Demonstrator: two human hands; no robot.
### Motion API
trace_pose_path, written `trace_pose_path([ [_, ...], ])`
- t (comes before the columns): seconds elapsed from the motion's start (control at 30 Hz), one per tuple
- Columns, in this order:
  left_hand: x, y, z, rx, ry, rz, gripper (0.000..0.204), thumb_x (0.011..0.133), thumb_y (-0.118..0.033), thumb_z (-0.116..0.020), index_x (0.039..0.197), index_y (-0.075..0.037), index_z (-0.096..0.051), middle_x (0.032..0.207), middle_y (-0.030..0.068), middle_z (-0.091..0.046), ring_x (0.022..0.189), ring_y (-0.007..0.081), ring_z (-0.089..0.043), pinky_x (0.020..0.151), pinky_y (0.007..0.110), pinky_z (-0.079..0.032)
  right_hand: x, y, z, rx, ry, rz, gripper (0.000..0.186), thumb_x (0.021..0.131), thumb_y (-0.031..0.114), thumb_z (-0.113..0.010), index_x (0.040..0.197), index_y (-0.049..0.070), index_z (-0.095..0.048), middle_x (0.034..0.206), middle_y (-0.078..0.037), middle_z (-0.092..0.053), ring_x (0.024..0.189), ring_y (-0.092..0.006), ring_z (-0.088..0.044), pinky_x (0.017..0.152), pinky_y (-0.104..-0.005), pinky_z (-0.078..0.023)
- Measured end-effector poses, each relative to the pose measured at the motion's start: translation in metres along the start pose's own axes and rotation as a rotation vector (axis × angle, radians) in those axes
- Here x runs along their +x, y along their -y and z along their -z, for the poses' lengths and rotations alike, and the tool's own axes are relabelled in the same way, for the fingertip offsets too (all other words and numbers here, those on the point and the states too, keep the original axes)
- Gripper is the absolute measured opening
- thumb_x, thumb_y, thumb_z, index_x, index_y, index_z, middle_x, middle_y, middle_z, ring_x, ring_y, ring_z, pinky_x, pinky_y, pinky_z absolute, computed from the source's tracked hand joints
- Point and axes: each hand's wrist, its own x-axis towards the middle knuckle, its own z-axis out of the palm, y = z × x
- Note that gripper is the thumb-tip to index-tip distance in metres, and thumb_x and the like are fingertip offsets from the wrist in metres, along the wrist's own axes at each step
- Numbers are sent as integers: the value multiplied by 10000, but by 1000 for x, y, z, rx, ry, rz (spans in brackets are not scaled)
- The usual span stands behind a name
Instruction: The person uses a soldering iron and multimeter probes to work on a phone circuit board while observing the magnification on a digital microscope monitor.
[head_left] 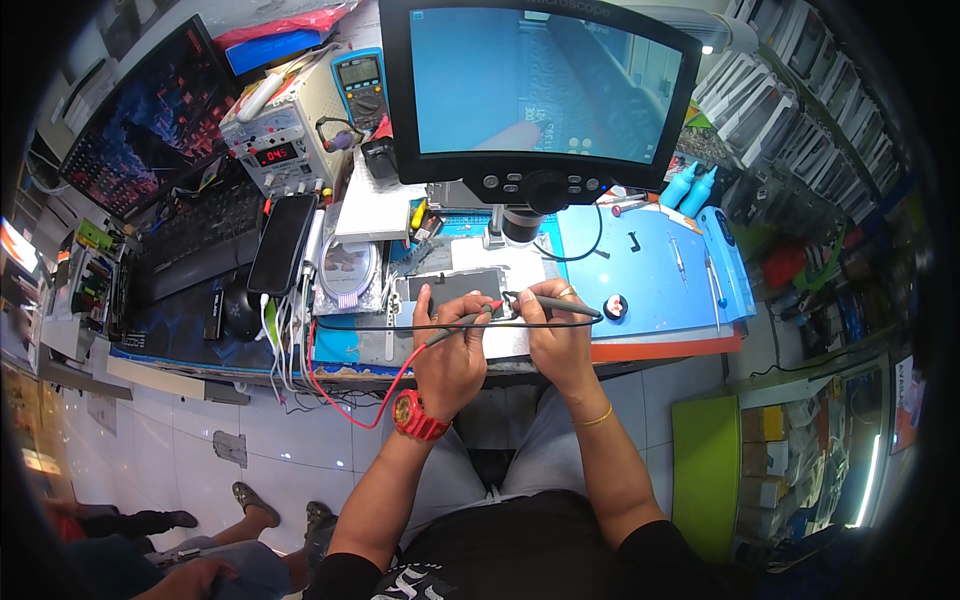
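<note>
My left hand [450,345] is closed on a red-tipped test probe [470,317] whose red lead loops down past my wrist. My right hand [560,340] grips a black test probe [570,308], its tip pointing left. Both tips meet close together at the right end of an opened phone [455,288] lying flat on the bench. Whether they touch it is too small to tell. Above them hangs the lens of a digital microscope [520,225]. Its screen [540,85] shows a magnified, blurry bluish view of a part.
A blue multimeter [360,85] leans by a bench power supply [275,150] at the left. A black smartphone [283,245] stands near a bundle of white cables. Tweezers [678,260] and a small round container [614,307] lie on the blue mat [640,300]. Another person's legs [255,525] show lower left.
</note>
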Motion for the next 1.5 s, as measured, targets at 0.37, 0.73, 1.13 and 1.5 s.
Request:
trace_pose_path([
  [0.37,0,0,0,1,-4,-1,106,1078,-64,-650,1130,-23,-733,1101,57,-759,1104,250,-760,1292,555,-277,0,0,7,-112,94,27,152,1081,113,-687,1008,-18,-665,870,-119,-762,794,-164,-736,723,-316,-578],
  [0.73,-1,1,-1,3,0,-7,86,1083,-66,-644,1119,-31,-713,1097,48,-759,1146,246,-761,1294,554,-272,1,2,1,-3,1,5,123,1004,98,-744,934,5,-705,801,-123,-704,692,-242,-669,656,-375,-527],
  [1.13,0,0,0,1,-4,-6,120,1081,-69,-645,1130,-24,-745,1095,54,-752,1114,253,-758,1287,551,-284,1,2,1,-31,9,10,122,1002,99,-746,933,9,-703,802,-128,-709,706,-255,-681,663,-382,-533],
  [1.5,1,-1,1,2,-1,-3,115,1084,-69,-642,1124,-17,-736,1093,58,-746,1095,255,-756,1287,549,-286,1,2,1,-8,8,-8,119,1003,97,-749,940,6,-705,809,-130,-715,716,-256,-685,672,-383,-536],
])
